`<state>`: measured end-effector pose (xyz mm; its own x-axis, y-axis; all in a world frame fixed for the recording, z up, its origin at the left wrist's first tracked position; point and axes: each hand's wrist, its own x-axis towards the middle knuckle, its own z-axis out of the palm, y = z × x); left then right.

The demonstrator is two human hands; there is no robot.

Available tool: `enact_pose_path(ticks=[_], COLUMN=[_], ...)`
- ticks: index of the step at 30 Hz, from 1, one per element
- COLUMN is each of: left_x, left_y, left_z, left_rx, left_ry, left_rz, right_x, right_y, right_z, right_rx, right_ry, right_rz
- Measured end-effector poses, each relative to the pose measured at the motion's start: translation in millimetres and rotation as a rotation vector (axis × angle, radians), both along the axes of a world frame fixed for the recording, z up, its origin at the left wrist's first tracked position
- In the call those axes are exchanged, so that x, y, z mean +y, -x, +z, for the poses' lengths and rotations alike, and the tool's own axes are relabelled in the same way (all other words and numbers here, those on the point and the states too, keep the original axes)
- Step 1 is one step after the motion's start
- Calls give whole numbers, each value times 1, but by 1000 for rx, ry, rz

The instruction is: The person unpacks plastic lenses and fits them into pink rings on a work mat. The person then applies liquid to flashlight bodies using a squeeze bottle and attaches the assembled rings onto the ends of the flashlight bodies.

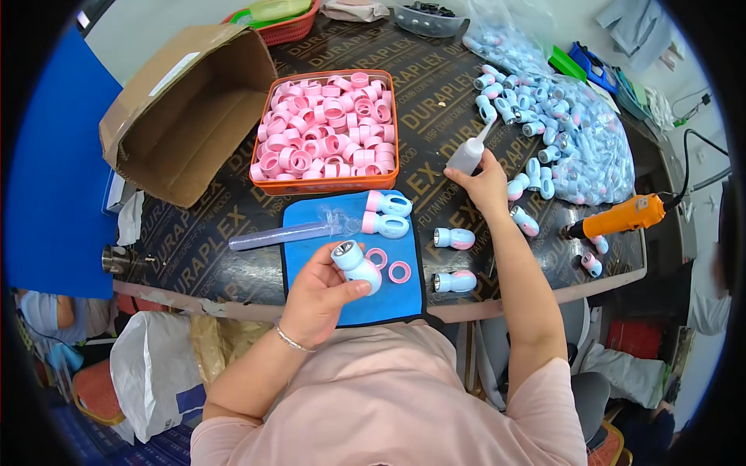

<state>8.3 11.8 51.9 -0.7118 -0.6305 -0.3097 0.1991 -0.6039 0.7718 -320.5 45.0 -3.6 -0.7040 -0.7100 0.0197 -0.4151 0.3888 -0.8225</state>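
My left hand (317, 297) is closed around a light-blue toy flashlight (359, 269), its lens end tilted up, above a blue mat (350, 309). Two loose pink rings (399, 272) lie on the mat beside it. At the mat's upper right, two blue flashlights with pink rings (386, 225) lie side by side. Over on the right, my right hand (483, 182) grips a small white squeeze bottle (466, 156) with a bent nozzle pointing up and away. Two ringless flashlights (455, 281) lie on the table just right of the mat.
An orange basket (322, 185) full of pink rings stands behind the mat, with an open cardboard box (179, 116) to its left. Many flashlights spill from a plastic bag (606, 155) at right, near an orange electric screwdriver (625, 217). A clear plastic tube (280, 235) crosses the mat's left edge.
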Motion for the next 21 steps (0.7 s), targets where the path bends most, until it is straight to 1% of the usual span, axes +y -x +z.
enact_pose_path(ticks=[1, 2, 4, 5, 6, 7, 8, 9, 10, 11, 12, 15, 16, 17, 18, 19, 20, 21], left_x=[0, 1, 2, 3, 3, 4, 5, 7, 9, 13, 17, 23, 20, 18, 16, 12, 8, 7], left_y=[1, 3, 6, 7, 9, 10, 12, 16, 19, 22, 25, 25, 22, 17, 9, -1, -9, -13], left_z=[-1, -2, -4, -4, -5, -5, -6, -6, -5, -3, 0, -2, -3, -4, -12, -16, -20, -21], left_rx=[18, 17, 79, 81, 105, 130, 132, 125, 118, 122, 100, 91, 96, 99, 17, 17, -175, -372], left_ry=[26, 26, 52, 52, 73, 93, 87, 79, 74, 69, 30, -39, 49, 136, 313, 309, 686, 1060], left_rz=[12, 16, 37, 37, 37, 41, 45, 38, 24, 14, -15, -28, -23, -17, -28, -21, -49, -81], right_x=[0, 3, 10, 23, 38, 51, 67, 81, 89, 91, 88, 85, 82, 87, 89, 87, 86, 84], right_y=[-1, -1, -7, -13, -32, -57, -80, -110, -137, -155, -166, -163, -160, -163, -152, -138, -130, -129], right_z=[2, -2, -1, 2, 27, 46, 47, 60, 69, 64, 62, 53, 54, 62, 63, 68, 80, 79], right_rx=[-8, -9, 293, 290, 290, 186, -185, -157, -278, -290, -250, -157, -255, -434, -352, -268, -124, -125], right_ry=[-65, -65, 59, 140, 221, 307, 445, 414, 378, 395, 416, 362, 423, 415, 294, 175, 24, 17], right_rz=[5, 9, -53, -104, -154, -149, 60, 328, 516, 605, 629, 608, 601, 444, 424, 404, 422, 425])
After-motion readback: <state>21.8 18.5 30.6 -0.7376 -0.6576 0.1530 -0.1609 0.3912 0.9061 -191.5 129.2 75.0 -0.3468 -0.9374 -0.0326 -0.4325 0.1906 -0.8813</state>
